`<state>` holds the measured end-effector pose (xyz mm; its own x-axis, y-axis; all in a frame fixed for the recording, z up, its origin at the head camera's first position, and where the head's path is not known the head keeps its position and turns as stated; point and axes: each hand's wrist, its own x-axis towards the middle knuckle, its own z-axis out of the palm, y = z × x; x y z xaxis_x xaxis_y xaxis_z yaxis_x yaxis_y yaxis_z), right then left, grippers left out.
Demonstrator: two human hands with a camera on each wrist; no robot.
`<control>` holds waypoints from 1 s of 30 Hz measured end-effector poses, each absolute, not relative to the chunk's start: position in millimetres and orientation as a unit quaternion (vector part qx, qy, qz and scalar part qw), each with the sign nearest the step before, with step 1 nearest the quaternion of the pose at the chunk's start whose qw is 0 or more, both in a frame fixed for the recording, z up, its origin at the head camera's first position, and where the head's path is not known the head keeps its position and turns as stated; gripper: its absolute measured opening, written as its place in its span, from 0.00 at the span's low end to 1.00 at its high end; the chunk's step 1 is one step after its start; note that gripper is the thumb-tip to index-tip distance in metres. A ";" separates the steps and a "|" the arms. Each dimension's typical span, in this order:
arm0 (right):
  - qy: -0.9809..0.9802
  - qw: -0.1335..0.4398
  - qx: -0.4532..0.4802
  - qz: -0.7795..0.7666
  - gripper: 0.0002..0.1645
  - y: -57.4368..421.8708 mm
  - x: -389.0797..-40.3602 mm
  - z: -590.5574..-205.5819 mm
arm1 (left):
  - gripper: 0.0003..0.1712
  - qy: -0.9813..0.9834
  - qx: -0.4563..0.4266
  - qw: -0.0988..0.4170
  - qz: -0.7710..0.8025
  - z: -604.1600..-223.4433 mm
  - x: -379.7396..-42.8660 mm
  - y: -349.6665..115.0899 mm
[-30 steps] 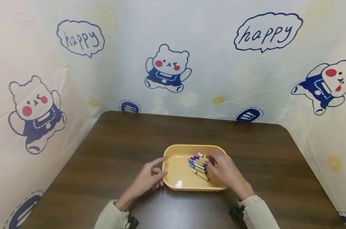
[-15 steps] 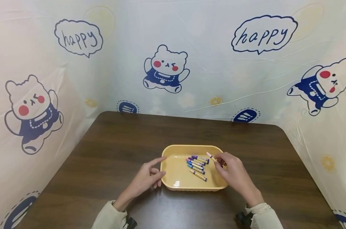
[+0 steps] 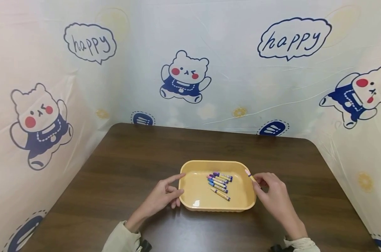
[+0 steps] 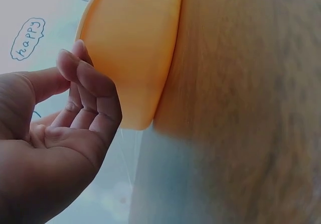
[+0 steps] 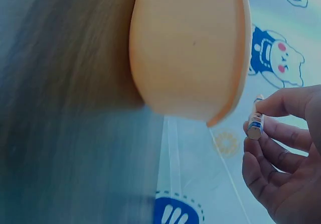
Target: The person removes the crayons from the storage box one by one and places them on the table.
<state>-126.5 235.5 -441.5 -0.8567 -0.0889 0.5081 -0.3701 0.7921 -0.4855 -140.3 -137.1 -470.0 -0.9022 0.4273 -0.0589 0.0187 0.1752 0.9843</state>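
A pale-pink-tipped crayon (image 3: 249, 175) with a yellow wrapper is pinched between the thumb and fingers of my right hand (image 3: 273, 192), at the tray's right rim. The right wrist view shows the blunt end of this crayon (image 5: 255, 128) beyond the fingertips. My left hand (image 3: 161, 196) touches the left rim of the yellow plastic tray (image 3: 190, 199) with extended index finger and thumb. In the left wrist view, the other fingers of the left hand (image 4: 75, 113) bend loosely beside the tray wall (image 4: 135, 48). Several crayons (image 3: 220, 182), with purple, pink and blue tips, lie inside the tray.
A yellowish-tipped crayon (image 3: 220, 194) lies slightly apart, nearer the tray's front. Under the tray is a dark wooden table (image 3: 140, 154) with rounded far corners. A pale printed curtain (image 3: 234, 80) surrounds its back and sides.
My right hand has lifted the pale-pink-tipped crayon away from the others and carried it right, to the tray's right rim. The left hand has stayed at the left rim.
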 end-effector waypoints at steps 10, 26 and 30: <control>-0.909 0.265 0.103 0.305 0.10 260.3 -111.7 -448.6 | 0.35 0.747 0.149 0.175 0.624 -469.1 -140.2 -137.2; -0.953 0.056 -0.013 0.297 0.05 272.8 -109.7 -457.4 | 0.35 0.749 0.157 0.173 0.621 -468.7 -139.8 -142.2; -0.954 0.014 -0.028 0.299 0.05 275.2 -110.7 -460.2 | 0.35 0.748 0.159 0.170 0.622 -468.2 -140.1 -141.9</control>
